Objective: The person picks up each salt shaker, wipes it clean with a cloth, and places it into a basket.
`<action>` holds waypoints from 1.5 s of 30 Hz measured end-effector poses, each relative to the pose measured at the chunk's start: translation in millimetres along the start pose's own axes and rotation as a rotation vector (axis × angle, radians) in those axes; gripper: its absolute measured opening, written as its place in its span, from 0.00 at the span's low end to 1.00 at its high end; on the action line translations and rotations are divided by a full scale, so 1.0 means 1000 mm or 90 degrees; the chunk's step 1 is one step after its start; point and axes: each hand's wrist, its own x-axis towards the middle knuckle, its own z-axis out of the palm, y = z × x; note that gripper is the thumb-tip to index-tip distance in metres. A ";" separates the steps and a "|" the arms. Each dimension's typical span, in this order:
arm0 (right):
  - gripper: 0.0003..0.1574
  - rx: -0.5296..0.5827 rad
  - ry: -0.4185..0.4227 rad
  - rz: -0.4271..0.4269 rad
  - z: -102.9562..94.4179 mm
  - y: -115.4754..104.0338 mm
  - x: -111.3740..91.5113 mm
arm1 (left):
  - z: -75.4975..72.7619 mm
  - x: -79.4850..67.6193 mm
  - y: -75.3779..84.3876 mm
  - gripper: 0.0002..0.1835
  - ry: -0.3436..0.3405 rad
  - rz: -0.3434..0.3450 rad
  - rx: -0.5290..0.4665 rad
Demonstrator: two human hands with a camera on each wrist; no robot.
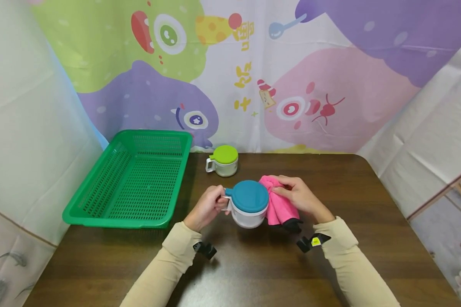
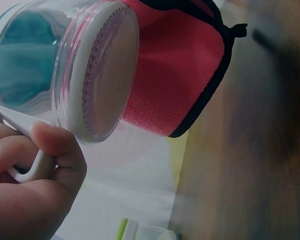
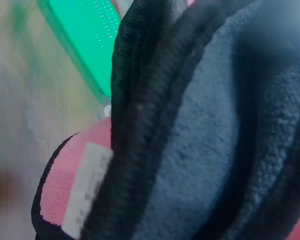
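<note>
The left hand holds the blue-lidded cup by its handle, over the table; at the cup's three o'clock the right hand pinches a pink cloth, probably touching it. Steady the handle and gather the cloth's loose end. Room lies toward four o'clock; the basket's rim sits at nine, the green-lidded cup at eleven.

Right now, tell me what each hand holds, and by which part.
The left hand grips the blue-lidded jar by its white handle; the right hand holds the pink cloth by its bunched upper part.
</note>
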 end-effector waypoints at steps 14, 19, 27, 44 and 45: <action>0.22 -0.009 -0.027 -0.017 0.002 0.000 0.004 | 0.002 0.000 -0.002 0.16 -0.062 0.013 0.029; 0.21 0.006 -0.037 -0.034 0.004 0.000 0.005 | 0.002 0.000 -0.003 0.17 -0.078 0.013 0.038; 0.21 0.038 -0.060 -0.030 0.006 0.000 0.008 | 0.005 -0.001 -0.002 0.17 -0.095 0.019 0.049; 0.21 0.034 -0.038 -0.024 0.007 -0.001 0.006 | 0.002 -0.001 -0.003 0.17 -0.085 0.022 0.045; 0.22 0.032 -0.038 -0.024 0.006 -0.001 0.006 | 0.001 -0.001 -0.003 0.17 -0.083 0.023 0.044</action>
